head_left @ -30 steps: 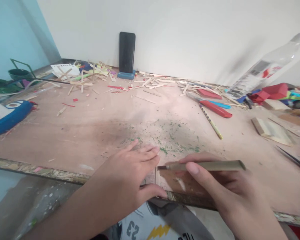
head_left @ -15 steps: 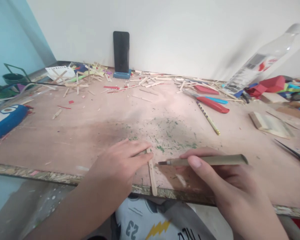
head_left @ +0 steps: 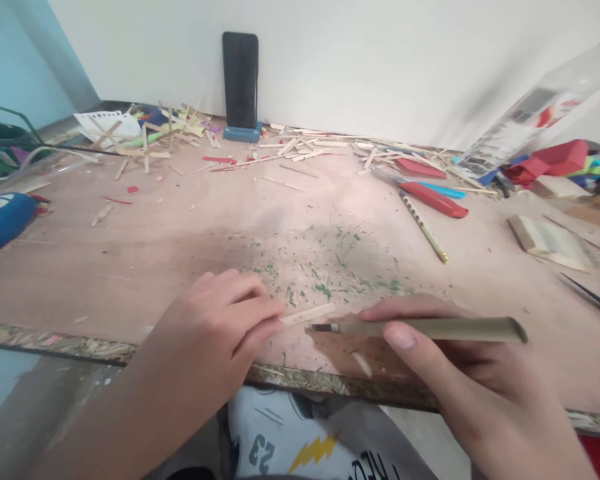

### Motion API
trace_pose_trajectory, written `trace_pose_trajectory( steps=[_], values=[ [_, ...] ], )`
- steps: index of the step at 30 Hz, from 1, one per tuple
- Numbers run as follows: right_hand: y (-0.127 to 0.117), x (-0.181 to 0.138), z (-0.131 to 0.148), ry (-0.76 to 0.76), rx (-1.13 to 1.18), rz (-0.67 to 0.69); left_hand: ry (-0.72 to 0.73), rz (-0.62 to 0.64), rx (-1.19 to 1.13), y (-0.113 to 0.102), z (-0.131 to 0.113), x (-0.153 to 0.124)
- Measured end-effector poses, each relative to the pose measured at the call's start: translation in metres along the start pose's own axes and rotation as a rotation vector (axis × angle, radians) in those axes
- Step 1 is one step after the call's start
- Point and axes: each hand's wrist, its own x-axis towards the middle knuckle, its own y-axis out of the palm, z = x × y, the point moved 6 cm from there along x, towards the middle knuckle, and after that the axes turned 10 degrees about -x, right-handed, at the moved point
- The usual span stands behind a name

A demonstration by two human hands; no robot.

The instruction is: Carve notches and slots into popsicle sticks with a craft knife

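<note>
My left hand point(head_left: 215, 327) rests near the front edge of the plywood table point(head_left: 130, 240), fingers curled and pinching one end of a thin pale wooden stick point(head_left: 307, 314). The stick lies almost flat, pointing right. My right hand point(head_left: 460, 373) grips a long olive-handled craft knife point(head_left: 430, 328) held level, with its small blade tip just under the stick's free end. Green shavings point(head_left: 330, 280) are scattered on the wood behind both hands.
A black phone point(head_left: 240, 80) stands on a blue holder at the wall. Loose sticks point(head_left: 300, 153), red and blue tools point(head_left: 433, 200), a striped pencil point(head_left: 423, 227), a clear bottle point(head_left: 535, 113) and a wooden block point(head_left: 550, 240) lie behind and to the right. A blue object point(head_left: 3, 220) sits at left.
The stick lay pointing towards me over the table edge; my left hand has turned it crosswise and now pinches its end. The knife hand has stayed close by.
</note>
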Motion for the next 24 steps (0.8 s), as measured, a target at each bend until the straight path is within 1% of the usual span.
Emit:
trace_pose_trajectory(
  steps=[3, 5, 10, 14, 17, 19, 24],
  values=[
    [0.001, 0.000, 0.000, -0.020, -0.009, -0.022, 0.020, 0.048, -0.051, 0.004, 0.000, 0.001],
    [0.001, 0.002, 0.001, -0.080, -0.030, -0.021, 0.027, 0.089, -0.075, 0.008, -0.001, 0.001],
    [0.003, 0.005, 0.001, -0.219, -0.082, 0.085, 0.007, 0.094, -0.165, 0.012, 0.000, -0.002],
    [0.002, 0.004, 0.002, -0.192, -0.077, 0.052, -0.007, 0.123, -0.202, 0.013, 0.001, -0.003],
    [0.008, 0.001, 0.003, -0.171, -0.064, 0.098, -0.002, 0.149, -0.222, 0.014, 0.000, -0.004],
    [0.011, 0.000, 0.003, -0.181, -0.066, 0.119, 0.009, 0.150, -0.212, 0.014, -0.001, -0.005],
    [0.012, 0.000, 0.005, -0.220, -0.095, 0.116, 0.015, 0.162, -0.216, 0.015, -0.002, -0.004]
  ],
)
